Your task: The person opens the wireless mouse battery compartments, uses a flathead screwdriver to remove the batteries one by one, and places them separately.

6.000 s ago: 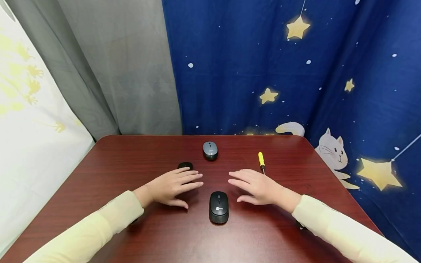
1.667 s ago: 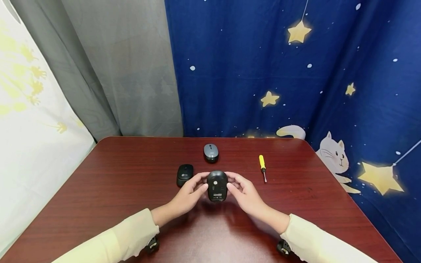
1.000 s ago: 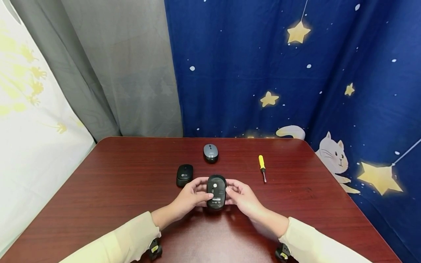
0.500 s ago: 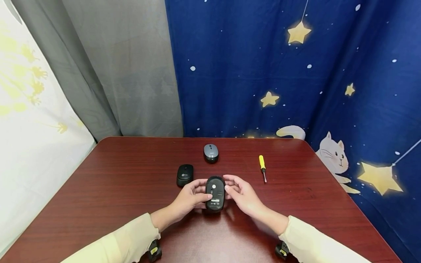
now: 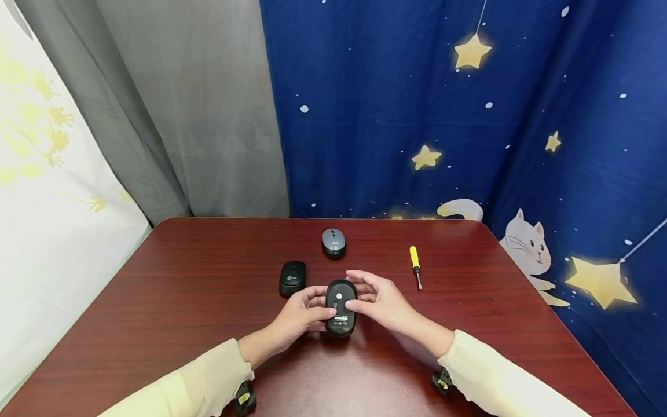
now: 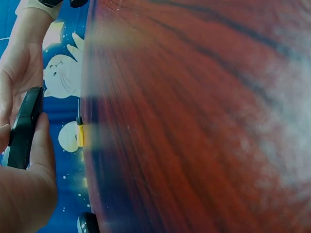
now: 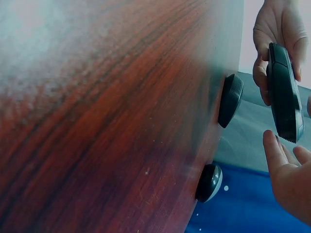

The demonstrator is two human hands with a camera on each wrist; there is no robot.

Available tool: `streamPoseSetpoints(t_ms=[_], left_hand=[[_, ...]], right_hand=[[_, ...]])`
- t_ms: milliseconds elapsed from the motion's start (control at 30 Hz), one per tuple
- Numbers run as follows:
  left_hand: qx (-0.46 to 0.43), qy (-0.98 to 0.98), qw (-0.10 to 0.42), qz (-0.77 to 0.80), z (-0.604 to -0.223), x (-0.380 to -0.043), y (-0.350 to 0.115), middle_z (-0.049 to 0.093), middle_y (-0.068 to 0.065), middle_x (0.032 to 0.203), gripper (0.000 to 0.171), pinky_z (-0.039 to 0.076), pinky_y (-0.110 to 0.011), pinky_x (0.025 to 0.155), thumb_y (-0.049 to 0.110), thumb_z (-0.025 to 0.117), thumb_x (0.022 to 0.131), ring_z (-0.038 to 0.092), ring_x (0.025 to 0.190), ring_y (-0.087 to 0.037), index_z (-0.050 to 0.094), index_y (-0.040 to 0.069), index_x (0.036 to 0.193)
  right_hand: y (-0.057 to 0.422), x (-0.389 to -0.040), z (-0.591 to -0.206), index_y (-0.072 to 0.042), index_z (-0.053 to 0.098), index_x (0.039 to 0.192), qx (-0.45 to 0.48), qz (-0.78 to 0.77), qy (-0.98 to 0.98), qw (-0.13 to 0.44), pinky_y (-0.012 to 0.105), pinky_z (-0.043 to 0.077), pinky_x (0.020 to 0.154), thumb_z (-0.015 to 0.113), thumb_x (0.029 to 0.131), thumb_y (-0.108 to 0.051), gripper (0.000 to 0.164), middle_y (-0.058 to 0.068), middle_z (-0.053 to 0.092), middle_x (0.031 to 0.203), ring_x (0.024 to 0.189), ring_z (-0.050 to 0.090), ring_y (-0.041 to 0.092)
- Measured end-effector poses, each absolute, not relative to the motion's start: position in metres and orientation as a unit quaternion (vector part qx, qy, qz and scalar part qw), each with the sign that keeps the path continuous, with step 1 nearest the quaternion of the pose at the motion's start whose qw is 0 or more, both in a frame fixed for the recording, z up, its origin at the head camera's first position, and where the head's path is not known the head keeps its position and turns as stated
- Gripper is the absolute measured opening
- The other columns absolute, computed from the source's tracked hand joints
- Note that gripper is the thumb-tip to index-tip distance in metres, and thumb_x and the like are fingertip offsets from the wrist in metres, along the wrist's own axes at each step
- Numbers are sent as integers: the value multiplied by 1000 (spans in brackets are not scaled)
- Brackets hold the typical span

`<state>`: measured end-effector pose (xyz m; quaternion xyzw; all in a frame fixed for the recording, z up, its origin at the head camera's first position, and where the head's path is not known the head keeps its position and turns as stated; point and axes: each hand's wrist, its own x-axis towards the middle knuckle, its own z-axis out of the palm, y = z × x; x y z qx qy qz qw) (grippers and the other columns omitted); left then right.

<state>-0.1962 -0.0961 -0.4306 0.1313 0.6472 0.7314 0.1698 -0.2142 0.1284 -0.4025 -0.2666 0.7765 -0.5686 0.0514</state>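
A black mouse (image 5: 341,307) is held bottom up, just above the dark red table (image 5: 182,284), its label facing me. My left hand (image 5: 304,310) grips its left side, thumb across the underside. My right hand (image 5: 377,295) hovers at its right side with fingers loosely spread; the thumb is at the mouse's edge and the index finger arches over its far end. In the right wrist view the mouse (image 7: 284,92) sits in the left hand (image 7: 277,29), and my right hand's fingertips (image 7: 282,165) stand slightly apart from it. In the left wrist view the mouse (image 6: 24,128) shows edge-on.
A smaller black mouse (image 5: 292,277) lies just left of the hands and a grey mouse (image 5: 333,241) beyond them. A yellow-handled screwdriver (image 5: 414,263) lies to the right. Curtains hang close behind the table's far edge.
Both hands lifted the black mouse off the table and turned it bottom up. In the last half second the right hand loosened from its side and its index finger rose over the far end.
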Motion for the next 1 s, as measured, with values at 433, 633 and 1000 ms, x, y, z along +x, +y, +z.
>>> streamPoseSetpoints(t_ms=[433, 633, 1000], left_hand=[[119, 667, 163, 717, -432, -196, -95, 64, -16, 110, 54, 58, -37, 71, 8, 69, 86, 68, 87, -20, 46, -11, 131], [117, 672, 161, 713, -433, -194, -95, 65, -15, 109, 54, 58, -35, 69, 8, 70, 86, 68, 84, -20, 46, -10, 131], [115, 677, 166, 707, -432, -193, -94, 65, -15, 108, 54, 58, -37, 69, 10, 70, 86, 68, 83, -20, 47, -10, 131]], right_hand=[[121, -214, -404, 1, 57, 133, -252, -569, 779, 73, 28, 56, 77, 75, 84, -5, 52, 16, 69, 110, 102, 66, 25], [121, -214, -405, 2, 58, 131, -244, -574, 777, 82, 29, 55, 80, 75, 84, -4, 50, 18, 67, 113, 105, 65, 25], [120, -215, -408, 6, 57, 130, -229, -583, 776, 71, 30, 55, 79, 73, 85, -2, 49, 20, 67, 113, 104, 65, 27]])
